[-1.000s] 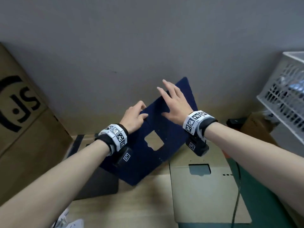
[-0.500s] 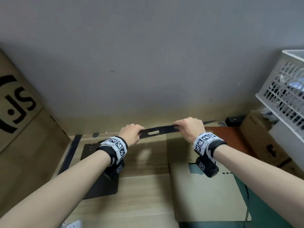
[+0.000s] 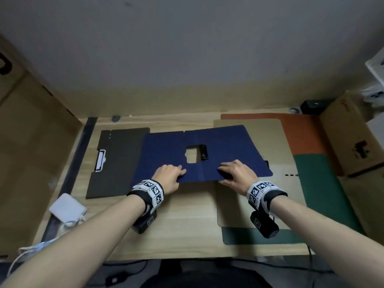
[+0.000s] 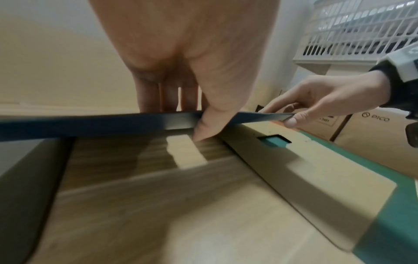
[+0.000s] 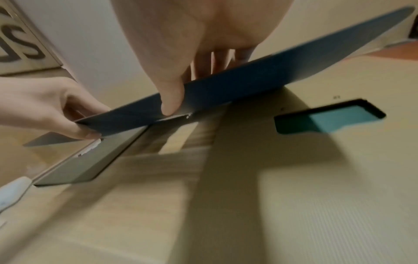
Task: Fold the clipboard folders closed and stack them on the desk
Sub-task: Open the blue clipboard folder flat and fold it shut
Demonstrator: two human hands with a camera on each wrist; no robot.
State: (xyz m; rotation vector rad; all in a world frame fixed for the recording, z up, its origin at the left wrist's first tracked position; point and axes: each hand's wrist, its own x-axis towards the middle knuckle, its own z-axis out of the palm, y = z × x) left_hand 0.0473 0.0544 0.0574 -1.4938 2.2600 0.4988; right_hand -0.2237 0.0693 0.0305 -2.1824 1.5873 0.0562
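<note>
A dark blue clipboard folder [image 3: 226, 146] is spread open flat, its black clip [image 3: 203, 152] beside a cut-out window. It hovers a little above the wooden desk [image 3: 187, 225]. My left hand [image 3: 178, 170] pinches its near edge left of the spine fold, and my right hand [image 3: 223, 170] pinches it right of the fold. In the wrist views each thumb lies under the blue folder [image 4: 90, 125] [image 5: 248, 80] with the fingers on top. A dark grey folder [image 3: 120, 163] lies at the left. At the right, a beige folder [image 3: 249, 204] lies over a green one [image 3: 322, 194] and an orange one [image 3: 301, 132].
Cardboard boxes stand at the left [image 3: 31, 142] and at the right [image 3: 349, 138]. A white adapter [image 3: 67, 208] with its cable lies at the desk's left front. A white basket [image 3: 376, 65] and a small black device [image 3: 313, 106] are at the far right. The wall is close behind.
The blue folder stood tilted up a second ago, then was held level and edge-on. Now both hands have brought it nearer and lower, spread open over the desk.
</note>
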